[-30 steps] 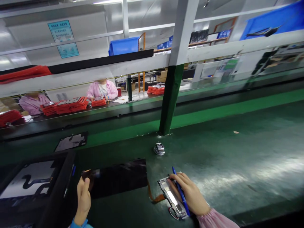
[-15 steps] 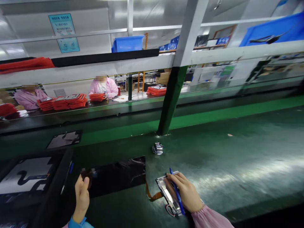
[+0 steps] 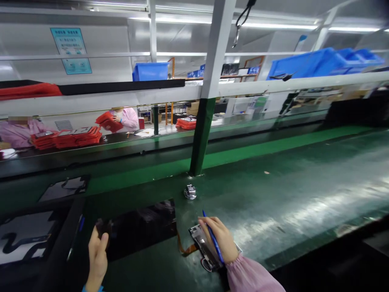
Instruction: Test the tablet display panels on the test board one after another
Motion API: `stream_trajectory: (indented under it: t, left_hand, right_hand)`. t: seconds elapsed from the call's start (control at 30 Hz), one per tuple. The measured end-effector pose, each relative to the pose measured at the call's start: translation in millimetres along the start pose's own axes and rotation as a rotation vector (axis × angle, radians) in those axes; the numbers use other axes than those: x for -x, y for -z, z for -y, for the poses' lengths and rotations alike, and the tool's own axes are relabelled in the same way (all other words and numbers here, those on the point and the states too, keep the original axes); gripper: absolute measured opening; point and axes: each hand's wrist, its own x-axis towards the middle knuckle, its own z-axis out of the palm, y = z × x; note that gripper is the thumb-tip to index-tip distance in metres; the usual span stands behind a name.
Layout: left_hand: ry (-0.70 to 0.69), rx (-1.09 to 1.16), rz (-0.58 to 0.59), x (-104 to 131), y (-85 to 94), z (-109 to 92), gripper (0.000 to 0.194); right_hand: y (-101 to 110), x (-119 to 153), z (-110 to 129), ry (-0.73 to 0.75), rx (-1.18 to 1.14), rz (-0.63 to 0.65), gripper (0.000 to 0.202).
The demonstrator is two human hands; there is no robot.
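My left hand [image 3: 99, 253] is closed, thumb pressed on a small dark piece [image 3: 103, 228] at the left end of a black flat screen panel [image 3: 142, 227]; whether the two are joined I cannot tell. A blue pen [image 3: 215, 242] is in my right hand [image 3: 223, 239], slanting across the fingers. That hand lies over a silver metal-framed module [image 3: 199, 236], with a thin wire loop [image 3: 206, 265] at its lower edge. Between panel and module runs an orange ribbon cable [image 3: 184, 249]. My right fingers and palm hide part of the module.
Left stands a black tray [image 3: 68, 229] with a grey panel inside; another grey panel [image 3: 63, 188] lies behind it. A shiny round metal piece [image 3: 190, 192] sits near the post [image 3: 202, 134]. Across the bench, two people in pink handle or sit near red stacks [image 3: 79, 138].
The view has swung right, so the bench things appear further left. Both hands keep their holds. Across the bench, a person has lifted and tilted a red stack.
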Motion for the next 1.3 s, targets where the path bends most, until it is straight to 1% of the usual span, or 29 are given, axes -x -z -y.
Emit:
stream_trajectory:
  t: [0.1, 0.2, 0.23, 0.33, 0.43, 0.5, 0.57, 0.63, 0.7, 0.83, 0.97, 1.1, 1.17, 1.3]
  left_hand:
    - [0.028, 0.008, 0.016, 3.7, -5.0, -7.1, 0.057]
    - [0.017, 0.012, 0.020, 6.9, -7.9, -13.6, 0.061]
    - [0.008, 0.011, 0.026, 7.7, -8.5, -15.3, 0.061]
    - [-0.020, 0.002, 0.068, 9.2, -9.4, -19.0, 0.056]
    - [-0.045, -0.002, 0.101, 10.4, -10.6, -22.7, 0.054]
    - [-0.052, -0.006, 0.103, 11.5, -11.7, -26.4, 0.053]
    - [-0.049, -0.009, 0.111, 12.8, -12.7, -30.7, 0.047]
    - [-0.048, -0.017, 0.123, 14.1, -13.1, -34.6, 0.041]
    - [-0.048, -0.036, 0.135, 15.2, -13.0, -36.4, 0.039]
    - [-0.068, -0.078, 0.168, 15.9, -11.9, -33.3, 0.040]
    - [-0.099, -0.160, 0.199, 14.8, -12.2, -32.5, 0.034]
    - [-0.103, -0.240, 0.163, 14.1, -15.3, -38.7, 0.040]
    - [-0.093, -0.261, 0.138, 14.1, -16.8, -41.3, 0.041]
    - [-0.081, -0.234, 0.161, 14.8, -17.3, -41.9, 0.043]
  right_hand:
    - [-15.8, -7.8, 17.4, -0.085, -0.131, -0.041, 0.029]
    - [-35.6, -18.8, 37.6, -0.139, -0.258, -0.054, 0.024]
    - [-41.8, -22.5, 43.7, -0.149, -0.295, -0.055, 0.026]
    - [-56.9, -28.9, 55.6, -0.183, -0.365, -0.048, 0.043]
    - [-64.8, -22.9, 54.7, -0.209, -0.333, -0.014, 0.049]
    - [-66.4, -13.0, 48.1, -0.185, -0.297, 0.024, 0.050]
    - [-65.8, -2.5, 40.3, -0.119, -0.283, 0.060, 0.052]
    - [-64.3, 5.4, 34.9, -0.055, -0.277, 0.080, 0.054]
    - [-63.2, 9.5, 33.3, -0.036, -0.261, 0.088, 0.054]
    - [-63.5, 10.6, 36.8, -0.049, -0.212, 0.078, 0.055]
    - [-62.5, 10.7, 36.5, -0.048, -0.199, 0.095, 0.057]
    - [-59.7, 11.1, 33.8, -0.042, -0.176, 0.136, 0.059]
    - [-59.1, 10.5, 34.5, -0.041, -0.172, 0.119, 0.060]
    - [-59.0, 8.9, 37.7, -0.026, -0.193, 0.102, 0.059]
